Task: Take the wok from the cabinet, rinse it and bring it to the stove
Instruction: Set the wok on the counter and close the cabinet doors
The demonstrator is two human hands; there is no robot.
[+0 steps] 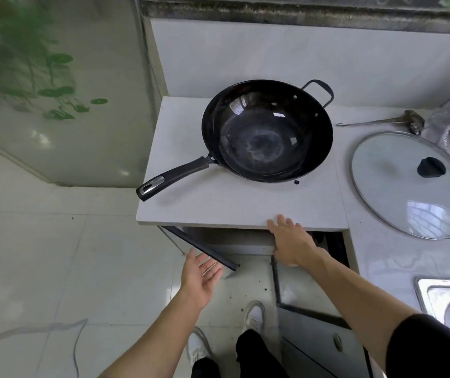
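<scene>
White counter carries the wok at twelve o'clock. Both hands are spread and empty: left hand by the seven-o'clock door, right hand at the counter edge. Swing both doors shut gently.

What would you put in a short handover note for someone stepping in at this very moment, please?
Left hand: open, empty, palm up beside the left cabinet door.
Right hand: open, empty, fingers at the counter front edge.
Wok: upright on the counter, handle pointing front-left; glass lid lies to its right.
Done: wok is out of the cabinet.
Cannot tell: whether it was rinsed.
Left: both cabinet doors stand open.
</scene>
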